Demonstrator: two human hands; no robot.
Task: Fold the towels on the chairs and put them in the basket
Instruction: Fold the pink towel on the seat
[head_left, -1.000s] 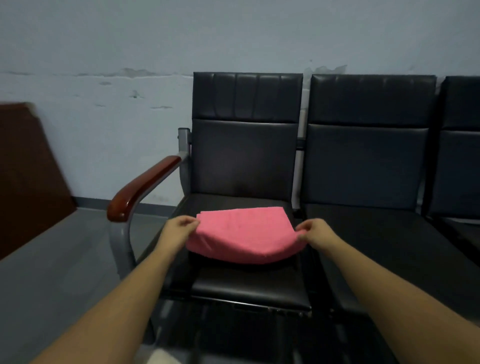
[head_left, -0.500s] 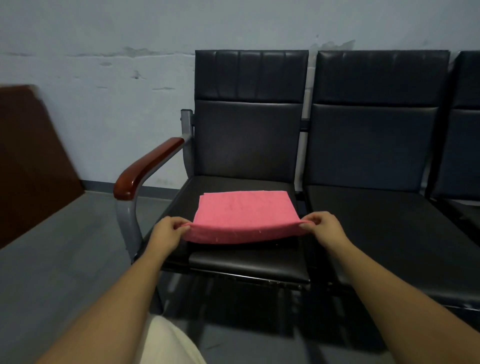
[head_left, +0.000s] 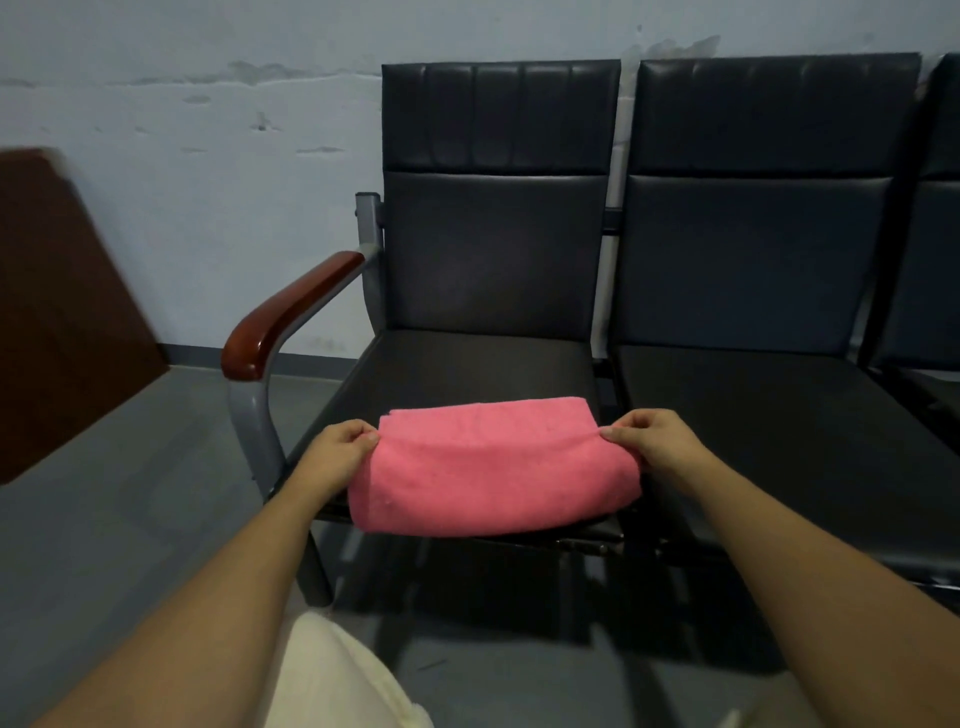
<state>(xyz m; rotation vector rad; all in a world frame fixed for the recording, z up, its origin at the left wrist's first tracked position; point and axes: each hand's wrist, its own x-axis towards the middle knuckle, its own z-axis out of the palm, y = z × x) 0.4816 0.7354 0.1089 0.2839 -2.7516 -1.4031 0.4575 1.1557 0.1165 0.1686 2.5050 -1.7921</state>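
Towel (head_left: 493, 467), one, pinched by two hands (head_left: 340, 447) on chair (head_left: 467, 364).

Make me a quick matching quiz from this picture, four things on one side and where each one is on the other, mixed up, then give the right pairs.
Things:
1. pink towel
2. left hand
3. right hand
4. wooden armrest

Places:
A. pinching the towel's right end
B. on the left side of the left chair
C. on the front of the left chair's seat
D. pinching the towel's left end

Pairs: 1-C, 2-D, 3-A, 4-B
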